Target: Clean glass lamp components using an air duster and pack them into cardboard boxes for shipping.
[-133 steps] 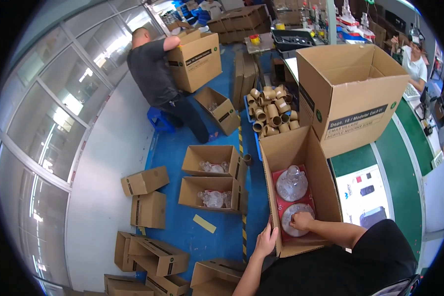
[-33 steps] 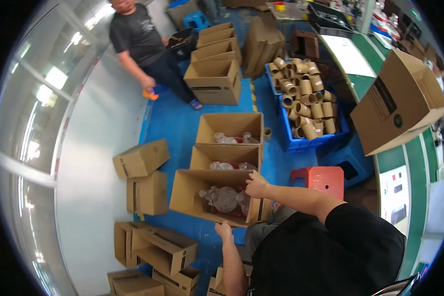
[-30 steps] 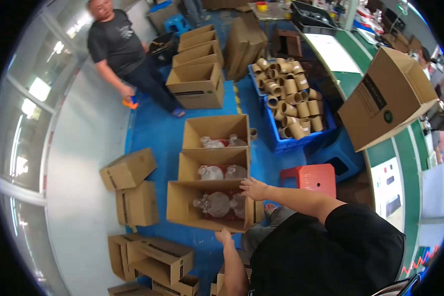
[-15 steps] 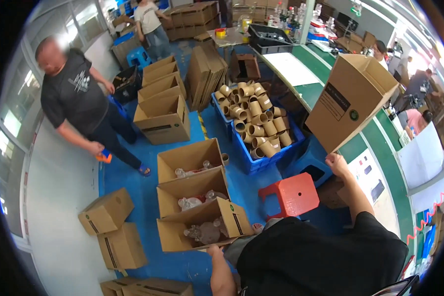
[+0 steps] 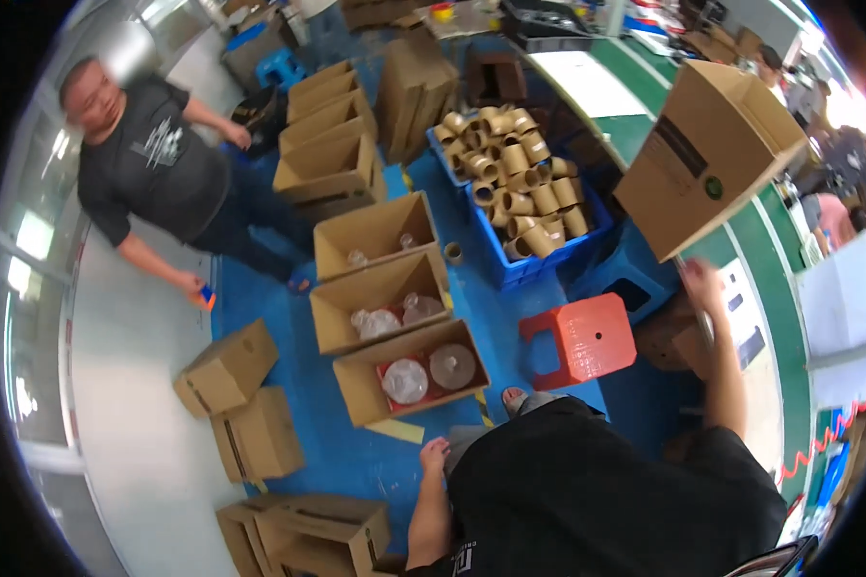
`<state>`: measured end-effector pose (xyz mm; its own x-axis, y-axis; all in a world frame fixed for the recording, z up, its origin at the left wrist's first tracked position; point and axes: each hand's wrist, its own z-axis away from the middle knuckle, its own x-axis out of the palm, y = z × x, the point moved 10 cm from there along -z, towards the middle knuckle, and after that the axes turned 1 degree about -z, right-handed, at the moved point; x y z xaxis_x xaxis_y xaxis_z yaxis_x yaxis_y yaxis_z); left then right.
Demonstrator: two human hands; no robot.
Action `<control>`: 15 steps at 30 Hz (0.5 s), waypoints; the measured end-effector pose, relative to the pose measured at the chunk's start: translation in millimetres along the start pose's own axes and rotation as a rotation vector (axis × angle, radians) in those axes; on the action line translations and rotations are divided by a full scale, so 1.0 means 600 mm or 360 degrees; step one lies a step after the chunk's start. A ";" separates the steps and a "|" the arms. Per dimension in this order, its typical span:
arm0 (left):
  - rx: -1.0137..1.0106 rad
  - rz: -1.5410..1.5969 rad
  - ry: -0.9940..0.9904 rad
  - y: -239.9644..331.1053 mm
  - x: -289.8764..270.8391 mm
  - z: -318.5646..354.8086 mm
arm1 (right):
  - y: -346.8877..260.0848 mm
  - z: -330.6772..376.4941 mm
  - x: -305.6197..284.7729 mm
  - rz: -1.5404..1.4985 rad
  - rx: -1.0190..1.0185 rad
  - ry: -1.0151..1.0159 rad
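The nearest open carton (image 5: 361, 405) stands on the blue floor with two clear, round bottle-like vessels (image 5: 405, 381) on a red base inside. Just below its near edge, apart from it, is my left hand (image 5: 435, 455), fingers curled and seemingly around nothing. At the right, my right hand (image 5: 704, 284) is smeared by motion beside the lower corner of a tall carton (image 5: 688, 163) on the bench; whether it touches the carton is unclear. Behind the nearest carton, a middle carton (image 5: 332, 322) and a far carton (image 5: 337, 240) hold more clear vessels.
A red stool (image 5: 597, 338) and a blue stool (image 5: 635, 274) stand by the green bench (image 5: 789, 288). Blue crates (image 5: 515, 269) hold many cardboard tubes (image 5: 524, 183). More cartons (image 5: 226, 368) lie at left. A co-worker (image 5: 154, 163) stands at far left holding a small orange-and-blue object.
My left hand has let go of the nearest carton, which now sits flatter with its vessels seen from above. My right hand has moved slightly right. The view has shifted.
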<state>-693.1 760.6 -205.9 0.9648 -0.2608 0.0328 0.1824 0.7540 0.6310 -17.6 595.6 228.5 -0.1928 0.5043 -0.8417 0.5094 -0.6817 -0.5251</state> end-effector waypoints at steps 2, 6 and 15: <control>-0.0144 0.0645 0.0405 -0.095 -0.064 0.023 | 0.032 -0.071 -0.169 0.0307 -0.0535 0.0641; -0.0215 0.0612 0.0552 -0.149 -0.118 0.109 | -0.056 -0.218 -0.384 0.0922 -0.1059 0.1195; -0.0312 0.0404 0.0543 -0.131 -0.092 0.256 | 0.060 -0.422 -0.359 0.1339 -0.0834 0.0502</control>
<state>-790.0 623.1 -138.3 0.9847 0.1350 -0.1105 -0.0667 0.8767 0.4765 254.7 596.4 422.7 0.5834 0.1399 -0.8001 0.6928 -0.5998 0.4003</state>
